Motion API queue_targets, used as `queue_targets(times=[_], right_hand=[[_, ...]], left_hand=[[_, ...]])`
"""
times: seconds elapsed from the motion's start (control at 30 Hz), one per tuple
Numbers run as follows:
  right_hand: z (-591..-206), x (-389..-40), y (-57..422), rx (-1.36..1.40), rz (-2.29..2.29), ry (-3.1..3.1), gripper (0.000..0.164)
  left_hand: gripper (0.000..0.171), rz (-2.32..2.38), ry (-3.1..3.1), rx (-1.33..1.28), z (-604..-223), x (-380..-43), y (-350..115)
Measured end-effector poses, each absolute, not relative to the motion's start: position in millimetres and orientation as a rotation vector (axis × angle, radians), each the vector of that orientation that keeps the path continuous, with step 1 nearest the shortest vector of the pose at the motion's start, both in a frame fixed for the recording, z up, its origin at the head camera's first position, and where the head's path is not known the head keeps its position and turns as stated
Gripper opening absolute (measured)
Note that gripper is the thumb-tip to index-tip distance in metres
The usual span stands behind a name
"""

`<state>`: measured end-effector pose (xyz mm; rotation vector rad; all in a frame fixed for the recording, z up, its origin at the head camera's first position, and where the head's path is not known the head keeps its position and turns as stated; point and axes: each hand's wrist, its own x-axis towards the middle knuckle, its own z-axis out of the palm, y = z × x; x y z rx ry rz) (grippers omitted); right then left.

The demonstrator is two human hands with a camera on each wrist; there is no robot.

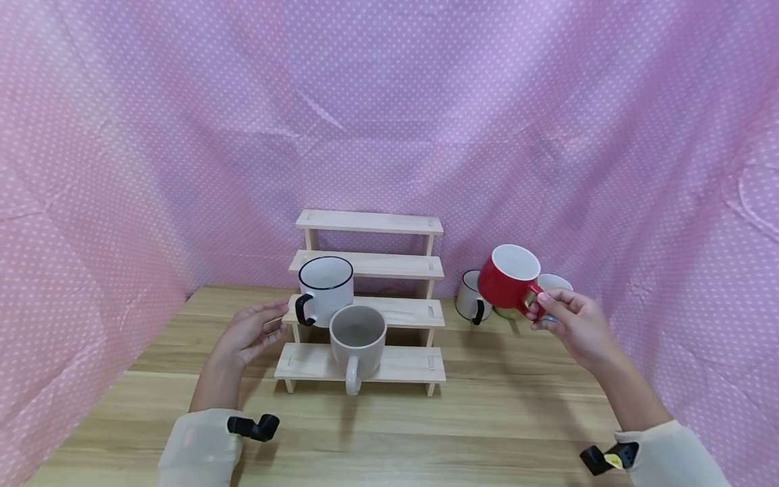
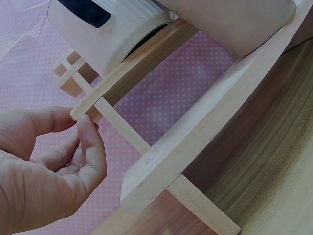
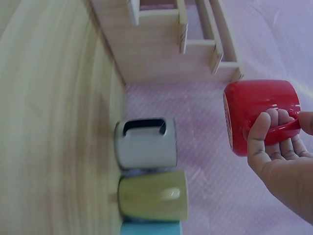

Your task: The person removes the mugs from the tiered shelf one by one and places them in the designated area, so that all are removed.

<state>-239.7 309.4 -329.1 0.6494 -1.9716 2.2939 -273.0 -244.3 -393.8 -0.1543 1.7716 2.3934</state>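
In the head view, my right hand (image 1: 572, 328) grips a red mug (image 1: 506, 284) by its handle, holding it up in the air, right of the wooden tiered shelf (image 1: 389, 222). The right wrist view has the red mug (image 3: 259, 98) clear of the tabletop, with fingers passed through its handle. My left hand (image 1: 254, 331) pinches the left end of a shelf board (image 2: 88, 105) between thumb and finger. A white mug with black rim and handle (image 1: 328, 291) stands on the second tier from the bottom. On the lowest tier is a beige mug (image 1: 359, 345), its handle toward me.
Right of the shelf, a smaller white mug with a black handle (image 1: 470, 301) stands on the wooden table (image 1: 389, 433). Beside it are a yellow mug (image 3: 154, 196) and a light blue one (image 3: 151, 228). A pink dotted cloth (image 1: 389, 101) hangs behind and along the sides.
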Motion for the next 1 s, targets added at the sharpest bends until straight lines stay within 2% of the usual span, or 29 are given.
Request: queue_targets(times=[0.37,0.57,0.9,1.0], right_hand=[[-351,-231,350,0.581,2.345,-1.853,0.023],[-362,-227,368,0.554,2.371,-1.827,0.025],[-374,-214,395,0.431,2.33,-1.938,0.022],[-377,-210,403,0.415,2.336,-1.946,0.023]], left_hand=[[0.01,2.402,1.755,-0.156,-394,-273,-244],[0.025,2.404,1.756,-0.175,-394,-272,-244],[0.01,2.402,1.756,-0.174,-396,-273,-245],[0.012,2.403,1.75,-0.165,-396,-274,-245]])
